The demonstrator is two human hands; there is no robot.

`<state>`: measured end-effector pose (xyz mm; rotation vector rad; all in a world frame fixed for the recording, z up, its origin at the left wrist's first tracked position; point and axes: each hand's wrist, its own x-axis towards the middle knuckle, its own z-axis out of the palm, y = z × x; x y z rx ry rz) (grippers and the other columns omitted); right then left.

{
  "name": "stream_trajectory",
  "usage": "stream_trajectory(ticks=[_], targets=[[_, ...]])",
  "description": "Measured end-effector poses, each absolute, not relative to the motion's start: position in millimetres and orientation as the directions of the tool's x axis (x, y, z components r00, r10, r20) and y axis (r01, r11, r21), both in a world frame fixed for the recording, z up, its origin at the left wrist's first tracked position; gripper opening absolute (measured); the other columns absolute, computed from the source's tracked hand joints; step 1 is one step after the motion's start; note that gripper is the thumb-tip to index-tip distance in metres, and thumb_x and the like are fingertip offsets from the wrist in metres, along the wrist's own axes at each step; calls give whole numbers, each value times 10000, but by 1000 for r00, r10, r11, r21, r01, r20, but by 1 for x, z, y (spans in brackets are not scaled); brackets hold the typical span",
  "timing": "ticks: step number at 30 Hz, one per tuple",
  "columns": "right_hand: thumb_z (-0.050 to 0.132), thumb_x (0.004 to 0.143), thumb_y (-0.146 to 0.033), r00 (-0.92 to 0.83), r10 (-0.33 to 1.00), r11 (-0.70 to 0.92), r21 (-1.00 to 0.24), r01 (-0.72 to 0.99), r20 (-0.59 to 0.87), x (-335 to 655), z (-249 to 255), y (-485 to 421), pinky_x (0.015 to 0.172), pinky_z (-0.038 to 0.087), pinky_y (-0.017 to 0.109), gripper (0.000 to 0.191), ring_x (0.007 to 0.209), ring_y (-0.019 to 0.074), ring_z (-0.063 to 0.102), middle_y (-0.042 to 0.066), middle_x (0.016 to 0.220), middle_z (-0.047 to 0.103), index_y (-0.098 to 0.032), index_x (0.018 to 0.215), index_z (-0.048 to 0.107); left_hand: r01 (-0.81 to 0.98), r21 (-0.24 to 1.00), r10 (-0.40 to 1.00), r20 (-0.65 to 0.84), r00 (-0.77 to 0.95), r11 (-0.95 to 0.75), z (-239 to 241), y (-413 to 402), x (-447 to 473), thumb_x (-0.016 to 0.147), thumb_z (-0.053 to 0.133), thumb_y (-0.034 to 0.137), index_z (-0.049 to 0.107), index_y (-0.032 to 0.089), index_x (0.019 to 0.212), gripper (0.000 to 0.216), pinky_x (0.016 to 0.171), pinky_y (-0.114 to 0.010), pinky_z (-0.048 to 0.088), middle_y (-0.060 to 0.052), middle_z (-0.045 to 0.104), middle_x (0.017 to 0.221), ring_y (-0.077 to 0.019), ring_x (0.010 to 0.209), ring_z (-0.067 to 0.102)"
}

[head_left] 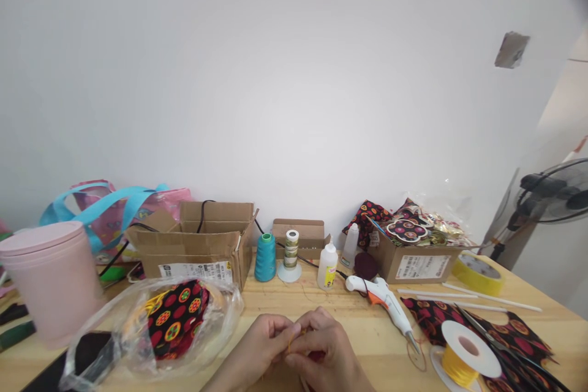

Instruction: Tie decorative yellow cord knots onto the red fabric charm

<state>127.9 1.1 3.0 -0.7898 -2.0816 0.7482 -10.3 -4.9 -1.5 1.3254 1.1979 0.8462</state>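
Low in the middle, pinching a thin orange-yellow cord (pixel 290 346) between the tightly bunched fingertips of the left hand (pixel 264 340) and right hand (pixel 328 346), knuckles almost meeting. Looks bright, but disappears mostly behind the fingers; cannot tell where either end lies. Under the right hand, just a sliver of something dark red (pixel 316 356), too covered to make out.

At near right, a white spool (pixel 463 343) of yellow cord beside scissors (pixel 495 345), handles cut off by the bottom edge, over black fabric (pixel 427 318) with red rounds. At near left, inside a crumpled clear bag (pixel 225 312), similar patterned cloth (pixel 179 318), partly veiled by plastic. Beyond, a pink bin (pixel 50 282), cropped at the left edge.

Farther in, a white glue gun (pixel 388 306) with an orange trigger, then a white bottle (pixel 327 266) with a yellow label, too small to read. Behind, a teal thread cone (pixel 265 257) between a left cardboard box (pixel 193 248) and a right cardboard box (pixel 388 263), both bearing white labels in illegible dark print. At far right, a fan (pixel 551 193), cut off by the edge.
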Motion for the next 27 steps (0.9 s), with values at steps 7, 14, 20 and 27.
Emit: stream_trajectory(ticks=[7, 14, 20, 27], targets=[[605, 618, -151, -466, 771, 597, -748, 289, 435, 128, -1, 1, 579, 366, 232, 141, 725, 155, 494, 24, 736, 574, -255, 677, 678, 142, 977, 959, -189, 211, 162, -2, -4, -10, 577, 484, 585, 535, 128, 579, 460, 320, -204, 78, 118, 266, 336, -25, 296, 166], [567, 647, -181, -353, 859, 468, -850, 243, 372, 129, -3, 6, 481, 354, 198, 91, 675, 142, 498, 36, 740, 541, -195, 639, 657, 105, 980, 962, -186, 199, 168, -2, -4, -10, 560, 531, 551, 515, 129, 558, 422, 333, -202, 58, 117, 287, 354, -19, 316, 155], [597, 628, -277, -213, 937, 307, -944, 125, 276, 130, 2, 10, 448, 324, 202, 162, 565, 124, 465, 25, 626, 519, -141, 542, 613, 108, 970, 960, -231, 156, 216, -4, -2, -8, 528, 523, 582, 468, 152, 524, 433, 330, -197, 64, 119, 308, 343, -19, 300, 163], [638, 569, -378, -137, 986, 78, -993, -93, 91, 131, -7, 17, 379, 286, 182, 263, 391, 63, 374, -22, 471, 508, -120, 592, 591, 152, 979, 967, -167, 191, 139, -7, -4, -9, 567, 548, 512, 538, 124, 591, 389, 359, -196, 107, 102, 353, 383, -29, 339, 202]])
